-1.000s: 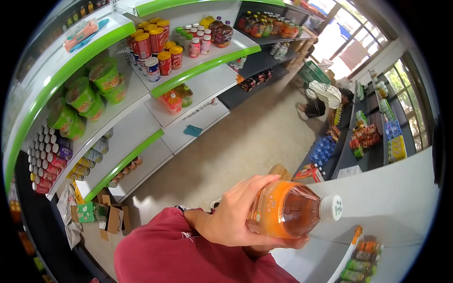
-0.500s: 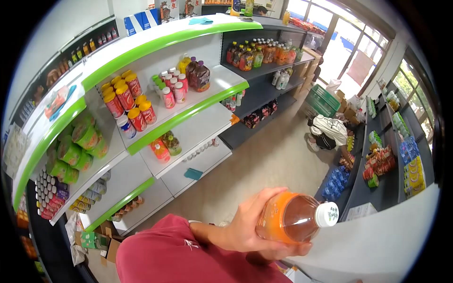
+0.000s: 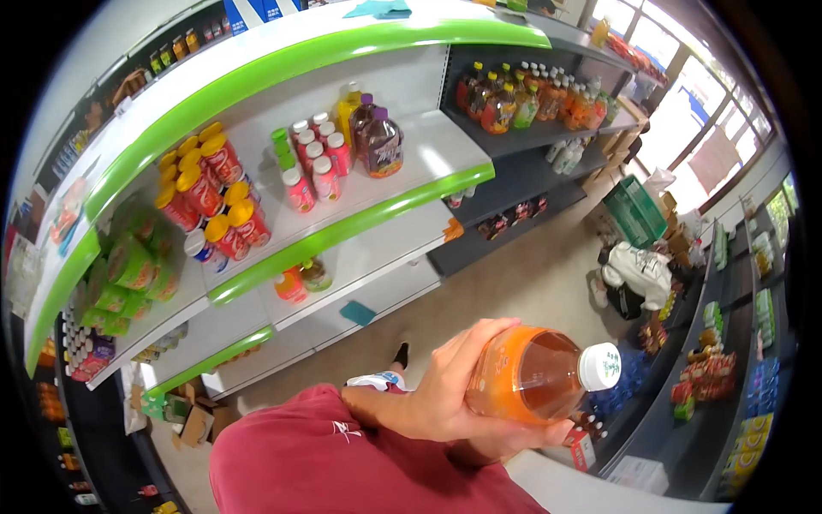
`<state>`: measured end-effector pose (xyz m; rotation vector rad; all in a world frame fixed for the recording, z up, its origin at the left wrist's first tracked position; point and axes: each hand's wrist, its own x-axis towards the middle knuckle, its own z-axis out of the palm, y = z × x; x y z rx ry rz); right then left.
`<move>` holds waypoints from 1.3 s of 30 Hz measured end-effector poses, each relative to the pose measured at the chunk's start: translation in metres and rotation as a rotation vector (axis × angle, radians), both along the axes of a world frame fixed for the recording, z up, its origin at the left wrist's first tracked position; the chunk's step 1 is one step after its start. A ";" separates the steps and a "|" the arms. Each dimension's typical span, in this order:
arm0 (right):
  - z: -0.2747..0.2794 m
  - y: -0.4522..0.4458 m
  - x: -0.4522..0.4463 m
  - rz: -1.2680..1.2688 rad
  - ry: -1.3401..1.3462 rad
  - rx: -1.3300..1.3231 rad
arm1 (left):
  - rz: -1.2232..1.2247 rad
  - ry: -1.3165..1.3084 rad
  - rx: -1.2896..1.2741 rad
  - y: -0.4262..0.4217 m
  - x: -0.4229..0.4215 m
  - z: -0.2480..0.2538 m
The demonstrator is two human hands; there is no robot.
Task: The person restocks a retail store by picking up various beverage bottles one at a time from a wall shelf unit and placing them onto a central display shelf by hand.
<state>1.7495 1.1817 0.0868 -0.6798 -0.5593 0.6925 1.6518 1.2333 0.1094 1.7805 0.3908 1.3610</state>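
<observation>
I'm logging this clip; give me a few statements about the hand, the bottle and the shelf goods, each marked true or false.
The left hand grasps a bottle with an orange label. True.
The bottle's cap is off. False: the white cap is on.
Red cans with yellow lids stand on a white shelf. True.
The purple-capped bottles stand on the floor. False: they stand on that shelf too.
</observation>
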 end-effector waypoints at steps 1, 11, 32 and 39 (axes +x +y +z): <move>0.010 0.022 0.003 0.024 -0.055 0.006 | 0.022 0.016 0.002 0.022 0.003 0.004; -0.004 0.234 0.058 0.045 -0.014 -0.160 | 0.362 0.028 -0.003 0.213 0.043 0.006; -0.145 0.572 0.118 0.997 -0.487 0.142 | 0.707 0.008 -0.204 0.461 0.072 -0.181; -0.168 0.613 0.110 1.109 -0.576 0.130 | 0.773 -0.145 -0.359 0.479 0.080 -0.203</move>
